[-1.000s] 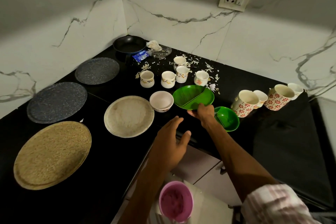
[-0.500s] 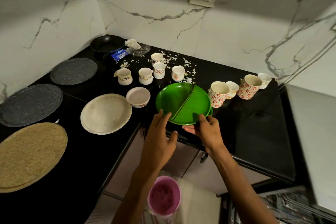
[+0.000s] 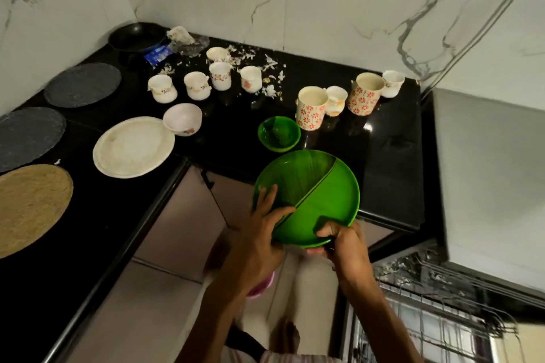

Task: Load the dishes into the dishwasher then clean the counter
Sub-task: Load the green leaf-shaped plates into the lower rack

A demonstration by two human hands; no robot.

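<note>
Lifted off the counter [image 3: 389, 156] since before, green plate [image 3: 306, 194] is pinched by left hand [image 3: 262, 233] and right hand [image 3: 343, 242] — rim grip; tilting could drop it beside the dishwasher rack [image 3: 436, 312].

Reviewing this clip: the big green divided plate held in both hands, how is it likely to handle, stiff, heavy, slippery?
Probably stiff: the green plate keeps its flat shape though the left hand and right hand grip only its near rim. Likely light for its size, since it looks like thin plastic. The glossy surface could be slippery, so a two-handed hold seems sensible.
</note>
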